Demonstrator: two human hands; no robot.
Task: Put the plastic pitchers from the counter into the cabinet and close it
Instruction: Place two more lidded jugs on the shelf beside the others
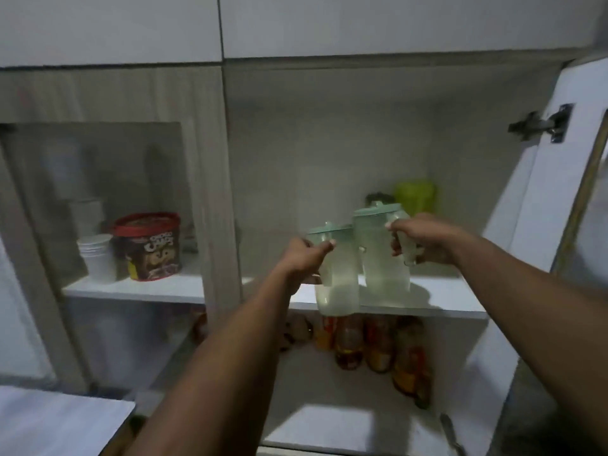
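Two clear plastic pitchers with pale green lids are raised at the open cabinet. My left hand grips the handle of the left pitcher, whose base hangs just in front of the shelf edge. My right hand grips the handle of the right pitcher, which sits farther in, over the upper shelf. The two pitchers touch side by side. The cabinet door stands swung open on the right.
A lime-green container and a dark object stand at the shelf's back right. Several bottles fill the lower shelf. Behind a glass door on the left are a chocolate cereal tub and stacked white cups. A counter corner lies lower left.
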